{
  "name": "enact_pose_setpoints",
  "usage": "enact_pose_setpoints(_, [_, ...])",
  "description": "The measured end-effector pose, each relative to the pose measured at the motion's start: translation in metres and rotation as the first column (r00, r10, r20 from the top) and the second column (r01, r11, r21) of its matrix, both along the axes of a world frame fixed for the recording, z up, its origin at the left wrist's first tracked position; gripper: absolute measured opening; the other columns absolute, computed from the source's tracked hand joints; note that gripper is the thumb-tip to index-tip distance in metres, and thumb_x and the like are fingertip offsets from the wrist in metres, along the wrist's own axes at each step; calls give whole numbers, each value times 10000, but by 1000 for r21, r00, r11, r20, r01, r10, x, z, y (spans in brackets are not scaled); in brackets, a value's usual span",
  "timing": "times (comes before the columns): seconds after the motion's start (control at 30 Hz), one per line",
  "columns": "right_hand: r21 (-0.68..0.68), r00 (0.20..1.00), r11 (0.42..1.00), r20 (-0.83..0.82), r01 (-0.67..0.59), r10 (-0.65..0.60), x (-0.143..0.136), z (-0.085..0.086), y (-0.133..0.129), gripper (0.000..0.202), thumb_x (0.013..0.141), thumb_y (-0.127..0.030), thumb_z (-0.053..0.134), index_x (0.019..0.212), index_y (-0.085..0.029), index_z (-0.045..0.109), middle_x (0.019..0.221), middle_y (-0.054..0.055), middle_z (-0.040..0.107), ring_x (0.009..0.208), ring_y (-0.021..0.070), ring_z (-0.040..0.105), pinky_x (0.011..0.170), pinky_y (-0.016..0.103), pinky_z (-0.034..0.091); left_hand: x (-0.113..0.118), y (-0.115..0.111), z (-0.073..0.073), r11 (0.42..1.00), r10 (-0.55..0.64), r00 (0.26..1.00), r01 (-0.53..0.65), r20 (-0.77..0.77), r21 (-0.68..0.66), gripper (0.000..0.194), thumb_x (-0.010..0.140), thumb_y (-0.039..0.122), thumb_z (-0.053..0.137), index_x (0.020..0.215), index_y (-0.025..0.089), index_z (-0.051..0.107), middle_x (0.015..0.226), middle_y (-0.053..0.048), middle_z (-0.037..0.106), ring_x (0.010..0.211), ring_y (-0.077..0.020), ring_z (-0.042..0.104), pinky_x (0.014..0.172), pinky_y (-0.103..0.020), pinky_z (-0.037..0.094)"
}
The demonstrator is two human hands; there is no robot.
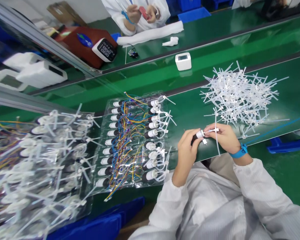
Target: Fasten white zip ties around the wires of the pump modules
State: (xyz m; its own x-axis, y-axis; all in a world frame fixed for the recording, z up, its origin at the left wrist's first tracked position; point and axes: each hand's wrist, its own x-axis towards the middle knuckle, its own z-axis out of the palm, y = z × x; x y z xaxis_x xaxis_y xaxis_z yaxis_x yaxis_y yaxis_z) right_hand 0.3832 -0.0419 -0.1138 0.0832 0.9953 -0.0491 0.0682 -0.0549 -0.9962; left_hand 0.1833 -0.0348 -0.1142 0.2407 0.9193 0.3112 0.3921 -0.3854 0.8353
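Observation:
My left hand [186, 150] is closed around a small black-and-white cylinder [199, 134], which looks like a mini pump, its white end facing right. Pinched in the fingers of my right hand [223, 137] is a clear tube piece [217, 143] with a white connector on it, held close against the cylinder's white end. Whether the tube is seated on that end is hidden by my fingertips. Just below the cylinder hangs a small white fitting [205, 142]. Beyond my right hand lies a heap of similar tube pieces [236, 95] on the green bench.
A clear plastic tray [101, 143] of wired pumps with tubes sits left of my hands. Further left are blurred stacked trays of tubed pumps [27, 153]. A white device with a display [183, 61] stands behind. Across the bench, another person's hands [142, 15] hold something red.

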Motion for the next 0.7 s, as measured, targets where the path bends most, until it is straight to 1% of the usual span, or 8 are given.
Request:
enact_pose_setpoints(0.17, [37,1000,999,8,21,-21,0,4,-2,97,863,-378,895,866,-281,892,925,53,854,917,306,781,871,436,616,-2,0,-1,999,-32,999,33,-17,9,190,1093,258,716,1266,239,792,1204,-80,817,1128,-240,770,1030,-358,608])
enact_pose_setpoints(0.33, [50,1000,998,8,-27,27,2,5,3,129,885,-414,904,853,-289,897,918,57,844,896,295,778,865,437,615,-5,2,-1,999,-51,998,50,-29,-14,203,1101,285,709,1274,244,806,1217,-84,824,1138,-244,779,1038,-358,614])
enact_pose_setpoints(0.5, [35,997,997,-21,-69,70,5,6,8,164,878,-435,923,868,-274,892,915,52,840,875,269,773,831,399,610,-4,4,4,996,-52,998,54,36,-69,209,1087,288,732,1278,242,805,1215,-82,825,1134,-242,783,1030,-354,621])
enact_pose_setpoints(0.6, [40,998,997,-35,-58,60,5,7,7,166,882,-411,919,893,-250,882,933,51,845,893,251,774,836,369,609,-2,5,6,997,-43,998,46,54,-66,198,1075,262,746,1262,234,804,1216,-85,816,1134,-240,780,1017,-351,623])
enact_pose_setpoints(0.7, [44,997,997,-36,-61,62,5,6,5,119,897,-355,907,915,-243,873,953,47,847,909,241,774,849,354,605,-1,5,7,999,-16,999,18,50,-44,190,1066,233,754,1250,232,801,1220,-86,809,1138,-237,777,1016,-351,623])
